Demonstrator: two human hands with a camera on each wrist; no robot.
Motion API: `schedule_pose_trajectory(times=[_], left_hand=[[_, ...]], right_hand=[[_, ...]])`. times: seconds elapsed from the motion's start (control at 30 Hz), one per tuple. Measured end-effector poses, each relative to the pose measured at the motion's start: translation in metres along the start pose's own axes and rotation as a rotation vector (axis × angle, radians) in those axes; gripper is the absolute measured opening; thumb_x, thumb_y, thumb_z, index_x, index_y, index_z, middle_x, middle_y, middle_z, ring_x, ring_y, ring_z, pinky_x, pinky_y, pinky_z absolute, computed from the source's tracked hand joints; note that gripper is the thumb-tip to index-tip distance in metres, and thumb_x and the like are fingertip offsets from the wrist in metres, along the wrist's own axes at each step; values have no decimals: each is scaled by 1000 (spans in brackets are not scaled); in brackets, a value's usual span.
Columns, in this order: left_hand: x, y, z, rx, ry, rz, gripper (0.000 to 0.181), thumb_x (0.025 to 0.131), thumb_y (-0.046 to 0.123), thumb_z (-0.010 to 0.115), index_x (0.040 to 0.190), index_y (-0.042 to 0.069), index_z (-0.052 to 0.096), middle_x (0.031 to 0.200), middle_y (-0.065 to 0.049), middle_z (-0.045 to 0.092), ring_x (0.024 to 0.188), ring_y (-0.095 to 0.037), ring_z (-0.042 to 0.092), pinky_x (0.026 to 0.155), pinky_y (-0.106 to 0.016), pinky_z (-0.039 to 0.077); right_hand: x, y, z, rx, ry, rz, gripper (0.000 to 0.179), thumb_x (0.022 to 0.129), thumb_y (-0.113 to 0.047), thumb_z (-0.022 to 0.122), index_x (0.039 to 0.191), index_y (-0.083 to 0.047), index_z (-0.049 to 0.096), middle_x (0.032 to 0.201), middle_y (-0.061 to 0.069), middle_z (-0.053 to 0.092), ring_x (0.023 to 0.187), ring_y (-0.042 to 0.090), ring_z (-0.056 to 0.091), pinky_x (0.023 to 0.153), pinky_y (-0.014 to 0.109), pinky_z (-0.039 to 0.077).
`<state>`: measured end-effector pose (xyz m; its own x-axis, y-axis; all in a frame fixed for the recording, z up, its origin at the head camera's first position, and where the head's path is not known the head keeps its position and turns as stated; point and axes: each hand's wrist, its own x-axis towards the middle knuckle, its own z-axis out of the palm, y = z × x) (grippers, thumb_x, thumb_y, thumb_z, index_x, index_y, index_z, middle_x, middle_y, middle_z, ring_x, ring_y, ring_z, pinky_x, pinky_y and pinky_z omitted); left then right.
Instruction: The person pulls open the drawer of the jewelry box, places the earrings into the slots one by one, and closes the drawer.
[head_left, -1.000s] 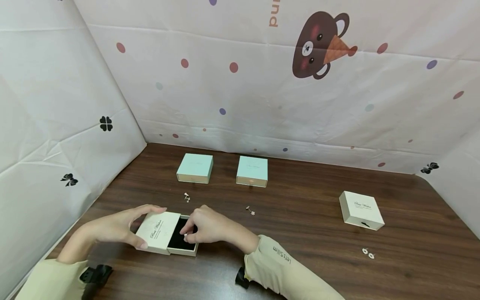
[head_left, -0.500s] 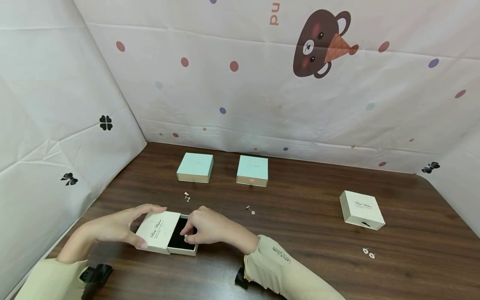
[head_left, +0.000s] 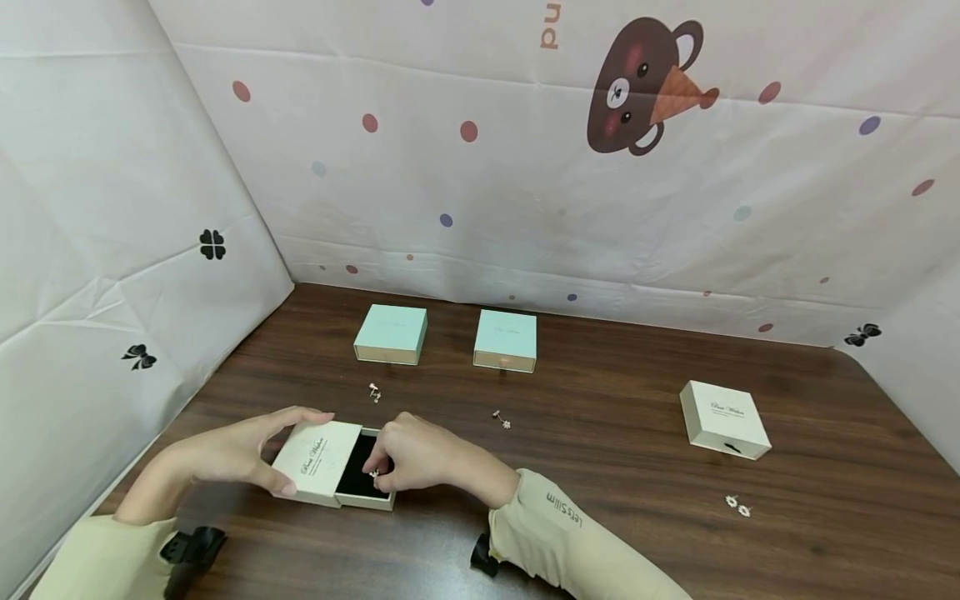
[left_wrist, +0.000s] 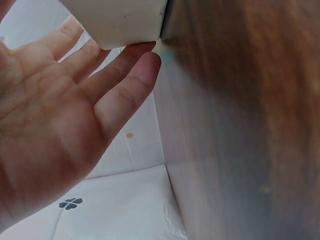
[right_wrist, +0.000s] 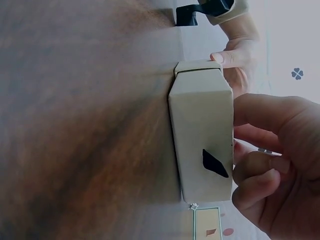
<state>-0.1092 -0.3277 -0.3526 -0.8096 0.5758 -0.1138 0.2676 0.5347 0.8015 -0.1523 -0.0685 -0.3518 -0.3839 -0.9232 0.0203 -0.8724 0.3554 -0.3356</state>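
My left hand (head_left: 232, 450) grips a white lidded gift box with printed lettering (head_left: 318, 458) by its sides, thumb near and fingers far. The box's inner drawer (head_left: 365, 502) is pulled partway out to the right and shows a black lining. Over this drawer, my right hand (head_left: 423, 450) pinches a small silvery earring (head_left: 374, 473) between thumb and forefinger. The right wrist view shows the drawer's front with a black ribbon tab (right_wrist: 215, 164); the fingertips inside are hidden behind its wall. In the left wrist view, fingers lie along the box's side (left_wrist: 122, 22).
Two mint-green boxes (head_left: 391, 333) (head_left: 506, 340) stand at the back, with a pair of earrings (head_left: 375, 392) and another pair (head_left: 501, 419) before them. At right is another white box (head_left: 724, 419), with flower-like earrings (head_left: 737, 506) in front. Fabric walls border the brown table (head_left: 600, 500).
The right fingertips have shifted slightly right in the drawer, and more of the earring shows between them. The left hand and the box have stayed put.
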Motion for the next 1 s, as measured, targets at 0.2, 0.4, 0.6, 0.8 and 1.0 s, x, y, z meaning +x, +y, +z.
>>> schedule_pose_trajectory(times=[0.2,0.4,0.6,0.8,1.0], left_hand=[[0,0,0,9,3,5,78,69,19,78,135,8,38,134,-19,39,112,6,37,86,-22,39],[0,0,0,3,2,-1,78,69,19,78,136,9,38,135,-19,39,112,6,37,86,-22,39],[-1,0,0,9,6,-5,78,69,19,78,135,9,38,135,-19,38,111,7,36,86,-24,39],[0,0,0,3,9,-14,78,69,20,78,135,10,39,135,-19,38,111,6,37,86,-24,39],[0,1,0,-23,-5,-11,78,69,18,78,136,7,38,135,-21,36,110,5,38,86,-23,39]], right_hand=[[0,0,1,17,23,-34,17,79,-12,67,95,-14,74,66,-13,64,51,-10,42,53,4,35],[1,1,2,38,40,-50,14,78,-10,66,89,-15,74,67,-13,65,52,-12,43,53,4,36],[1,-2,3,5,34,15,13,74,-12,69,85,-17,74,65,-15,62,56,-11,44,55,4,35],[1,-4,5,81,66,73,11,71,-8,71,79,-16,73,63,-14,60,57,-10,45,55,4,36],[1,-3,6,108,95,85,7,72,-9,70,77,-15,71,60,-15,55,53,-10,43,55,4,35]])
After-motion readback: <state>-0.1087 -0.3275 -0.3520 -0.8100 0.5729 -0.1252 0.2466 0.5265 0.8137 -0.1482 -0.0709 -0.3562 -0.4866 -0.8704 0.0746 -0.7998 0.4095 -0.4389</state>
